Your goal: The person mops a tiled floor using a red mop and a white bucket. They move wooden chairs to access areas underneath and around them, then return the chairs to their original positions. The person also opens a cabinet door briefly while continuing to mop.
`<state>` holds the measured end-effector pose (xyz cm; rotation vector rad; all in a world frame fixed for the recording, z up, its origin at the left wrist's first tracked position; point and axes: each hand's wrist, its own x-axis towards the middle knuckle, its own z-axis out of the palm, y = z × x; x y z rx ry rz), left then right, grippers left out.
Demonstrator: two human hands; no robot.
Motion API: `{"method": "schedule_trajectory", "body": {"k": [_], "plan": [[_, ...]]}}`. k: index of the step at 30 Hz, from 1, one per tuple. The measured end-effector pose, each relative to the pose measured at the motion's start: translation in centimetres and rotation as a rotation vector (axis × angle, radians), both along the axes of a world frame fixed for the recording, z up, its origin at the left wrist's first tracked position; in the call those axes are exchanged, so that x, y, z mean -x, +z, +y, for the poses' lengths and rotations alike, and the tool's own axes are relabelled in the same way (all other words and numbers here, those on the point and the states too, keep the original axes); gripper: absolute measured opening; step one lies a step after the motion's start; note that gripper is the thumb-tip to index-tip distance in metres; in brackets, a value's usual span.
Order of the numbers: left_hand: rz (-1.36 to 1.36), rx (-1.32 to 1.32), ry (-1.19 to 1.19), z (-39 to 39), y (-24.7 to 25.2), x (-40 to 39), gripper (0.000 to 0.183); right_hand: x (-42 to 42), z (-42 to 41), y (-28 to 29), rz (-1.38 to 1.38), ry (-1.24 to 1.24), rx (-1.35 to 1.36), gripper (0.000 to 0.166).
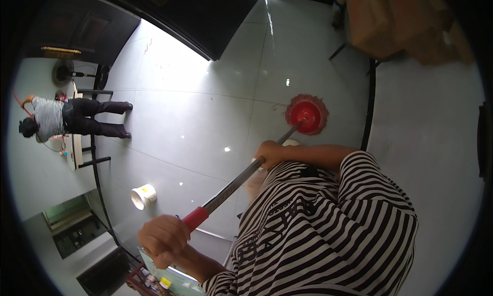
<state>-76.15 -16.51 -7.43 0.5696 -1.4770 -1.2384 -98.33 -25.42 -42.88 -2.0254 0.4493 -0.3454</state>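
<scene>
A spin mop stands across the view with its round red head [311,115] flat on the tiled floor, a reddish fringe spread around it. Its grey metal pole [233,186] runs slantwise back towards me. My left hand [165,238] is closed around the top end, by the red grip [195,219]. Lower on the pole, close to my striped shirt, my right hand [271,154] wraps the bare metal. Part of a pale shoe [290,142] shows just behind the mop head.
A white bucket [143,196] stands on the floor at left. Beyond it another person [54,117] bends over a table [77,142] beside a fan [62,73]. Cardboard boxes [379,24] are stacked at upper right by the wall. A dark door [204,15] juts in above. Small items crowd a stand [144,280].
</scene>
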Motion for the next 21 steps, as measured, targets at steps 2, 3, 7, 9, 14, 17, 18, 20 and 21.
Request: {"method": "schedule_trajectory", "body": {"k": [2, 3, 7, 9, 14, 17, 18, 20, 21], "plan": [[-0.004, -0.003, 0.040, 0.5, 1.1, -1.8, 0.031, -3.2, 0.4, 1.2, 0.004, 0.007, 0.036, 0.017], [-0.021, 0.010, 0.005, 0.4, 1.8, -3.2, 0.032, -5.2, 0.4, 1.5, -0.019, -0.008, 0.049, 0.017], [-0.076, 0.044, -0.049, -1.8, 5.0, -8.1, 0.033, -15.3, -0.2, 2.5, -0.134, -0.128, 0.082, 0.017], [-0.135, 0.074, -0.142, -3.0, 6.6, -10.4, 0.032, -20.9, -0.7, 3.7, -0.074, -0.158, 0.089, 0.017], [-0.300, 0.150, -0.424, -8.6, 5.8, -11.9, 0.025, -30.2, -4.9, 1.8, -0.172, -0.444, 0.053, 0.013], [-0.405, 0.248, -0.008, -5.5, 2.0, -10.5, 0.027, -34.7, -6.1, 0.7, -0.343, -0.575, 0.083, 0.009], [-0.404, 0.245, 0.010, -5.6, 1.4, -10.7, 0.028, -34.7, -7.4, 0.6, -0.324, -0.594, 0.039, 0.008], [-0.426, 0.245, 0.095, -5.2, 1.1, -11.1, 0.028, -35.4, -7.7, 1.4, -0.327, -0.610, 0.019, 0.009], [-0.371, 0.274, 0.053, -4.7, 1.9, -12.4, 0.030, -36.1, -7.2, 2.5, -0.350, -0.604, 0.042, 0.010]]}}
